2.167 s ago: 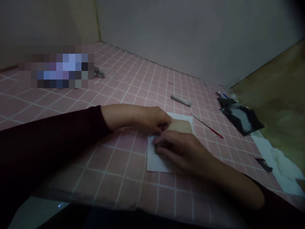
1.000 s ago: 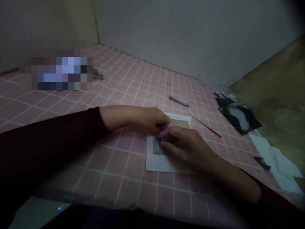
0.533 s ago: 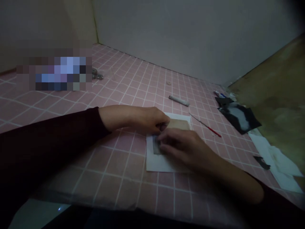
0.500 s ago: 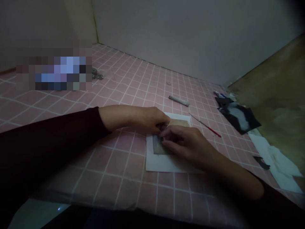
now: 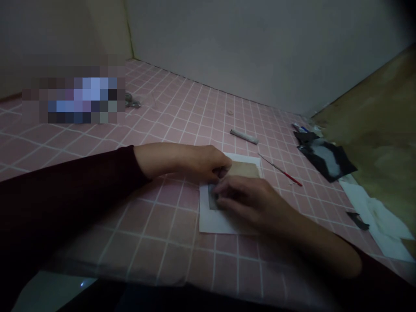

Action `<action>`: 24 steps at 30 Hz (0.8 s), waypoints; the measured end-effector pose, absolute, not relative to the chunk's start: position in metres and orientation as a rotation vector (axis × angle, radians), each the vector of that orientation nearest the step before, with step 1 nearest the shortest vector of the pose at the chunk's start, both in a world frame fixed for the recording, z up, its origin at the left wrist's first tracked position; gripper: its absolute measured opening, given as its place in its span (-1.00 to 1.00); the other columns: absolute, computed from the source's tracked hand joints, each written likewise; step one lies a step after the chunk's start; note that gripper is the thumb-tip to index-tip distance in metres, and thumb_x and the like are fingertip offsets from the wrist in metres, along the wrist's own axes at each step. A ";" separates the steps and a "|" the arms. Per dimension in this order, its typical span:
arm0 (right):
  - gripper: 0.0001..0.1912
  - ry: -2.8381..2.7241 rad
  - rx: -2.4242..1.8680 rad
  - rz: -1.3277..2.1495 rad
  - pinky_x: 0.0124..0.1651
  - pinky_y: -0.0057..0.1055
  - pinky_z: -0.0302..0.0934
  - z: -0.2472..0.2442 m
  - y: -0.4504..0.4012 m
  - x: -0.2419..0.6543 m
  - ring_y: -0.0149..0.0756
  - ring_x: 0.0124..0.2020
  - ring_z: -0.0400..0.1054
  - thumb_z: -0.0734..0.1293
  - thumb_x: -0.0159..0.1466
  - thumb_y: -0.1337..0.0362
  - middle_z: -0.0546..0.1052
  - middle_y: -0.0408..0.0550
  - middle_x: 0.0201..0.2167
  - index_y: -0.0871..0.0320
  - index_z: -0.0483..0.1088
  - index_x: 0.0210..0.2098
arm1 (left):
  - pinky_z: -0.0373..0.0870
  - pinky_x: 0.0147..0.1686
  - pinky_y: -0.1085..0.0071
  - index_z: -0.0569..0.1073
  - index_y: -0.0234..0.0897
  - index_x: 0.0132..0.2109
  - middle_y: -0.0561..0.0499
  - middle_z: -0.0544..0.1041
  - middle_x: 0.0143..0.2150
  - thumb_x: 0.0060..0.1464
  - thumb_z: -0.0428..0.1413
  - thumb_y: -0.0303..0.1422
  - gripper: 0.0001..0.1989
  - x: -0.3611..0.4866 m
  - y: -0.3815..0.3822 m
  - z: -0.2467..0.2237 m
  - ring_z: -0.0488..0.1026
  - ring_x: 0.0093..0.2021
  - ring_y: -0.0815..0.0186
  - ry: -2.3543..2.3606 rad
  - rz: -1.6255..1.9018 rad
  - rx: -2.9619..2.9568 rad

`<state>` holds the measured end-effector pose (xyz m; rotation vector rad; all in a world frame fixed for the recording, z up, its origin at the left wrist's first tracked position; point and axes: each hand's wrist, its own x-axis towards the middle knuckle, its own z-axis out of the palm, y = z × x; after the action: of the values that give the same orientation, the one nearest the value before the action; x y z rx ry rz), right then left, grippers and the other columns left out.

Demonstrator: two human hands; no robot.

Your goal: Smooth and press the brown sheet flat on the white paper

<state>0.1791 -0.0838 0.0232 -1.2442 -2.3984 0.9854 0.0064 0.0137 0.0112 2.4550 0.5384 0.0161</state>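
Note:
A white sheet point(image 5: 211, 223) lies on the pink checked table cover, with a beige-grey piece point(image 5: 245, 169) on top of it. My left hand point(image 5: 208, 162) rests at the upper left of that piece, fingers curled together; what they pinch, if anything, is too dark to make out. Close beside it, my right hand point(image 5: 247, 197) is over the lower part of the piece, its fingers bent and blurred by motion. A darker patch of the piece shows under the right fingertips.
Beyond the sheet lies a grey tube point(image 5: 243, 136). A thin tool with a red handle point(image 5: 292, 178) is to the right. Farther right are black material point(image 5: 328, 160), a dark scrap point(image 5: 357, 220) and white paper point(image 5: 386, 221). Metallic scissors-like items point(image 5: 131, 102) sit at the back left.
My right hand has shifted slightly down and left, away from the left fingertips, and is more blurred. My left hand has stayed nearly still.

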 end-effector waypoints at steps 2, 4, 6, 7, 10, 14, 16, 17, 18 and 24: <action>-0.86 -2.359 -1.297 0.924 -0.31 -0.46 0.23 0.022 -0.083 0.180 -0.41 -0.40 0.35 0.26 0.20 0.43 0.47 -0.14 -0.41 0.17 0.41 -0.26 | 0.14 -0.47 0.52 0.37 -0.25 -0.34 0.12 0.43 -0.43 -0.01 0.02 -0.43 -0.95 0.006 0.014 0.011 0.30 -0.47 0.47 0.540 0.015 2.464; -0.86 -2.349 -1.288 0.897 -0.31 -0.46 0.23 0.021 -0.083 0.181 -0.41 -0.40 0.35 0.27 0.19 0.44 0.47 -0.14 -0.42 0.18 0.41 -0.26 | 0.14 -0.47 0.52 0.37 -0.25 -0.34 0.13 0.43 -0.44 -0.01 0.03 -0.43 -0.95 0.006 0.014 0.011 0.30 -0.47 0.47 0.540 0.014 2.465; -0.85 -2.396 -1.215 0.950 -0.26 -0.45 0.23 0.022 -0.084 0.180 -0.40 -0.36 0.36 0.26 0.19 0.45 0.48 -0.13 -0.39 0.18 0.41 -0.26 | 0.14 -0.48 0.52 0.37 -0.25 -0.34 0.13 0.43 -0.44 -0.01 0.04 -0.42 -0.95 0.006 0.013 0.011 0.30 -0.48 0.47 0.539 0.016 2.454; -0.85 -2.414 -1.188 0.973 -0.24 -0.45 0.23 0.022 -0.085 0.180 -0.40 -0.34 0.36 0.26 0.19 0.45 0.48 -0.13 -0.38 0.19 0.42 -0.25 | 0.14 -0.48 0.52 0.37 -0.25 -0.33 0.13 0.43 -0.44 -0.01 0.03 -0.42 -0.95 0.006 0.013 0.011 0.30 -0.47 0.47 0.537 0.018 2.451; -0.87 -2.371 -1.273 0.904 -0.33 -0.47 0.21 0.022 -0.084 0.181 -0.42 -0.41 0.34 0.27 0.19 0.44 0.46 -0.14 -0.42 0.19 0.41 -0.27 | 0.14 -0.46 0.52 0.38 -0.26 -0.32 0.12 0.44 -0.42 -0.01 0.03 -0.43 -0.94 0.006 0.013 0.011 0.31 -0.46 0.47 0.552 0.015 2.461; -0.86 -2.400 -1.220 0.895 -0.27 -0.46 0.21 0.020 -0.084 0.180 -0.41 -0.36 0.34 0.26 0.20 0.46 0.47 -0.13 -0.39 0.19 0.41 -0.26 | 0.12 -0.48 0.54 0.38 -0.27 -0.32 0.12 0.44 -0.43 -0.01 0.04 -0.43 -0.94 0.007 0.012 0.011 0.30 -0.47 0.48 0.561 -0.003 2.453; -0.85 -2.430 -1.171 0.927 -0.23 -0.45 0.21 0.020 -0.083 0.179 -0.40 -0.33 0.35 0.26 0.20 0.46 0.48 -0.13 -0.37 0.19 0.42 -0.25 | 0.12 -0.48 0.55 0.38 -0.27 -0.32 0.12 0.43 -0.43 0.00 0.03 -0.43 -0.94 0.007 0.012 0.012 0.30 -0.47 0.49 0.553 0.003 2.454; -0.86 -2.405 -1.208 0.888 -0.27 -0.46 0.21 0.020 -0.083 0.178 -0.41 -0.36 0.35 0.27 0.19 0.45 0.47 -0.13 -0.39 0.19 0.41 -0.25 | 0.13 -0.48 0.55 0.38 -0.27 -0.32 0.12 0.43 -0.43 0.00 0.03 -0.43 -0.94 0.007 0.012 0.013 0.30 -0.46 0.49 0.552 0.008 2.463; -0.86 -2.378 -1.245 0.850 -0.30 -0.46 0.20 0.020 -0.082 0.178 -0.42 -0.38 0.34 0.28 0.19 0.45 0.47 -0.14 -0.40 0.20 0.41 -0.26 | 0.13 -0.47 0.54 0.38 -0.27 -0.32 0.12 0.43 -0.43 0.00 0.03 -0.44 -0.94 0.006 0.012 0.013 0.30 -0.46 0.49 0.553 0.011 2.474; -0.86 -2.440 -1.182 0.927 -0.26 -0.46 0.21 0.021 -0.083 0.179 -0.42 -0.36 0.34 0.26 0.21 0.44 0.47 -0.14 -0.39 0.19 0.41 -0.26 | 0.13 -0.48 0.54 0.36 -0.26 -0.33 0.13 0.42 -0.44 0.00 0.03 -0.44 -0.96 0.006 0.012 0.013 0.30 -0.47 0.49 0.539 0.013 2.459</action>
<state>0.1785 -0.0830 0.0208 -1.1820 -2.4398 0.9269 0.0063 0.0122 0.0135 2.4591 0.5391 0.0131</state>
